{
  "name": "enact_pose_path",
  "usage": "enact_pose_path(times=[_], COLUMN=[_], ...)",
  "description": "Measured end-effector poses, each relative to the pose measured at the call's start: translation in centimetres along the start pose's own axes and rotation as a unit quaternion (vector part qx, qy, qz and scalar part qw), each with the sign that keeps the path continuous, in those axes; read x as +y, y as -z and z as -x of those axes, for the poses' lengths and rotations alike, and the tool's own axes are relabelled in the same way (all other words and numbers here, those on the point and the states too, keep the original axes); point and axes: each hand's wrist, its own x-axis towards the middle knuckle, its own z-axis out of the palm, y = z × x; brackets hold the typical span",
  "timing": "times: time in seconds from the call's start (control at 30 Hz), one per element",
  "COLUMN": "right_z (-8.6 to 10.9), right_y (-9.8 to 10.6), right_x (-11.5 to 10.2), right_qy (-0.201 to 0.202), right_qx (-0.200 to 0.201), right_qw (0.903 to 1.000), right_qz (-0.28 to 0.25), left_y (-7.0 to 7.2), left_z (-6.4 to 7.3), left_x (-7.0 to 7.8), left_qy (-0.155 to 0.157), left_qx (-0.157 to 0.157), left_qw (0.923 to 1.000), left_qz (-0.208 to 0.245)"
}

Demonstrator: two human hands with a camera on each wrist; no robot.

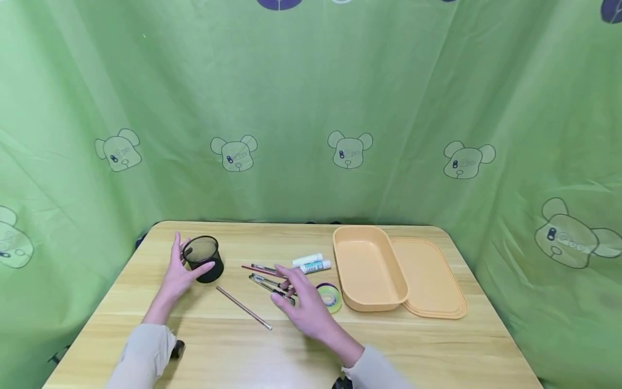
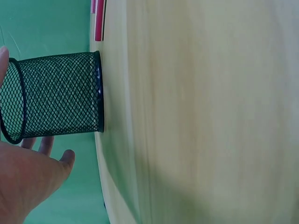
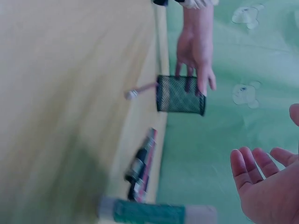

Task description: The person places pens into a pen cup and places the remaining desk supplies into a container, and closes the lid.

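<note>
A black mesh pen holder [image 1: 209,267] stands upright at the left of the table. My left hand [image 1: 177,278] is spread around its side, thumb across the front near the rim. In the left wrist view, a gap shows between several fingertips and the mesh holder [image 2: 63,95]. Over the middle of the table, my right hand [image 1: 308,310] hovers with relaxed, parted fingers and holds nothing. Below its fingers lie several pens [image 1: 264,283], partly hidden by the hand. A thin brown stick [image 1: 243,307], like a pencil or brush, lies between the two hands.
Two glue sticks [image 1: 316,266] lie behind my right hand, and a roll of tape [image 1: 331,298] sits beside it. Farther right are an orange plastic box [image 1: 370,270] and its flat lid [image 1: 432,278]. A green curtain [image 1: 291,189] surrounds the wooden table [image 1: 233,356].
</note>
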Motion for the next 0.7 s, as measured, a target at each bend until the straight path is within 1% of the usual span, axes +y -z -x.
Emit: enact_pose_path(times=[0.17, 0.37, 0.47, 0.6, 0.7], right_z=[0.2, 0.4, 0.5, 0.6, 0.8], right_y=[-1.8, -3.3, -4.0, -4.8, -5.1], right_x=[0.7, 1.6, 2.3, 3.4, 4.0], right_qy=[-0.021, -0.04, -0.054, -0.078, -0.087], right_qx=[-0.03, -0.056, -0.066, -0.074, -0.079], right_qw=[0.9993, 0.9976, 0.9963, 0.9942, 0.9931], right_qz=[-0.002, -0.004, -0.005, 0.004, 0.009], left_y=[-0.4, -0.8, -0.9, -1.0, -1.0], left_z=[0.1, 0.1, 0.0, -0.3, -0.5], left_x=[0.3, 0.5, 0.2, -0.3, -0.5], left_qy=[0.02, 0.029, 0.026, 0.013, 0.005], left_qx=[0.007, 0.014, 0.014, 0.013, 0.012], left_qw=[0.9998, 0.9991, 0.9989, 0.9992, 0.9992], left_qz=[0.005, 0.027, 0.035, 0.035, 0.038])
